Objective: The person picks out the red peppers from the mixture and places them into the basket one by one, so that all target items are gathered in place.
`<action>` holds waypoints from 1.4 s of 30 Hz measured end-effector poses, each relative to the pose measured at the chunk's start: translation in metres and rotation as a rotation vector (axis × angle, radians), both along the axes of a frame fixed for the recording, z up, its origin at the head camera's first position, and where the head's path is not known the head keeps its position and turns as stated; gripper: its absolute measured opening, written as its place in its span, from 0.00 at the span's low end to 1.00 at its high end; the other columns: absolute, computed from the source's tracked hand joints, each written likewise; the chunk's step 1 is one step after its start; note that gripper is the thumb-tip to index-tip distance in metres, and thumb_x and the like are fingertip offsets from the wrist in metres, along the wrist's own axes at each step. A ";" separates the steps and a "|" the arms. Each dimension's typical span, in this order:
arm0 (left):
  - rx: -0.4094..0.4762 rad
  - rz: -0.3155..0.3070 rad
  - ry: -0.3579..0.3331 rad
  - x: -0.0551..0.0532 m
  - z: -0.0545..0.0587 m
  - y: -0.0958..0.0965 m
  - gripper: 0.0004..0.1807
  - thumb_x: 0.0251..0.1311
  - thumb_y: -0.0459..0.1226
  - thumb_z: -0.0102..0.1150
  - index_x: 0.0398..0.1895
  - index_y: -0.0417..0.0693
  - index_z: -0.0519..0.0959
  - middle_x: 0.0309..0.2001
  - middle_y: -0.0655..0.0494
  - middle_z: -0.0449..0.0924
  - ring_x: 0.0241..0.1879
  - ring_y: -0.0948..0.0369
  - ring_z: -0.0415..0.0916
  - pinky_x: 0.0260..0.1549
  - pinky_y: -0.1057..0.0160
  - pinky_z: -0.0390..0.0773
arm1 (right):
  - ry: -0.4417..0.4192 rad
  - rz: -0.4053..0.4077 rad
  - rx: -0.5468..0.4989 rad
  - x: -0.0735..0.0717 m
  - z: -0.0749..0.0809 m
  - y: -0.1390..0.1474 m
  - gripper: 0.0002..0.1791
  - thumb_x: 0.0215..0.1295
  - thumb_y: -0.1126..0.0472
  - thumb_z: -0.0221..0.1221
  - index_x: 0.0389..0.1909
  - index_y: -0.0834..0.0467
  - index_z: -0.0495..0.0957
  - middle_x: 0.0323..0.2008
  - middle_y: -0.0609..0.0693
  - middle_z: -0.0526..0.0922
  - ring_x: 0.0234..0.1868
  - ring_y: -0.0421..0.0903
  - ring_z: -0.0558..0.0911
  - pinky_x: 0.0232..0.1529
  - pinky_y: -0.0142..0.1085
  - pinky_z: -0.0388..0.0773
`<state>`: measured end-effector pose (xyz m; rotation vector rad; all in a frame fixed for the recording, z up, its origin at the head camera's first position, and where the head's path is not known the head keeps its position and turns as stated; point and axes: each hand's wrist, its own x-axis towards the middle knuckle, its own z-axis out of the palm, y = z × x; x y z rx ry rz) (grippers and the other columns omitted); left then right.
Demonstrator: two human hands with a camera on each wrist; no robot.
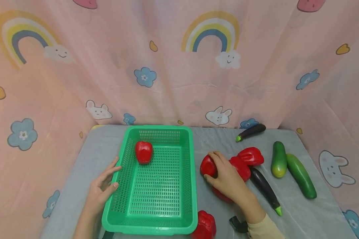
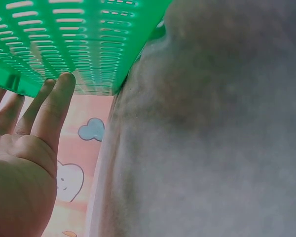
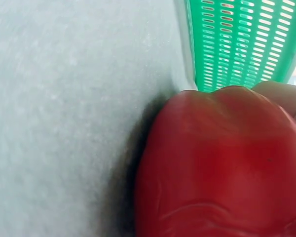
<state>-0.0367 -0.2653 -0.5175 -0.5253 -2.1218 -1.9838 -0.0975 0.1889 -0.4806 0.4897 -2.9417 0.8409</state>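
A green plastic basket point(image 1: 194, 172) rests on the grey cloth, with one red bell pepper point(image 1: 144, 152) inside, toward its back left. My left hand point(image 1: 100, 191) is at the basket's left side, fingers extended; in the left wrist view its fingertips point(image 2: 66, 81) meet the slotted wall. Right of the basket, my right hand point(image 1: 227, 177) curls its thumb and fingers round another red bell pepper point(image 1: 208, 166). More red peppers point(image 1: 240, 168) lie beside and partly under this hand. A red pepper point(image 3: 222, 168) fills much of the right wrist view, a finger showing behind it.
Another red pepper point(image 1: 205, 225) sits by the basket's front right corner. One eggplant point(image 1: 264, 186) lies right of the pepper group, another eggplant point(image 1: 251, 132) near the back edge. Farther right are a yellow-tipped green vegetable point(image 1: 279, 159) and a cucumber point(image 1: 301, 176). A patterned pink curtain point(image 1: 173, 99) hangs behind.
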 end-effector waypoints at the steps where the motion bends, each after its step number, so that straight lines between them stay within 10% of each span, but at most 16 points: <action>1: 0.001 -0.001 0.001 0.000 0.000 0.000 0.29 0.63 0.12 0.53 0.70 0.20 0.72 0.84 0.32 0.57 0.84 0.57 0.58 0.77 0.68 0.60 | 0.001 -0.005 -0.002 0.000 -0.001 0.000 0.50 0.53 0.58 0.83 0.77 0.62 0.71 0.72 0.64 0.75 0.66 0.65 0.80 0.52 0.65 0.86; 42: -0.012 0.016 -0.016 0.002 0.006 0.002 0.28 0.65 0.13 0.54 0.69 0.20 0.72 0.83 0.32 0.57 0.83 0.59 0.59 0.76 0.68 0.62 | 0.186 0.013 -0.205 -0.007 0.028 0.006 0.53 0.42 0.63 0.81 0.76 0.56 0.74 0.70 0.59 0.78 0.64 0.60 0.79 0.49 0.61 0.89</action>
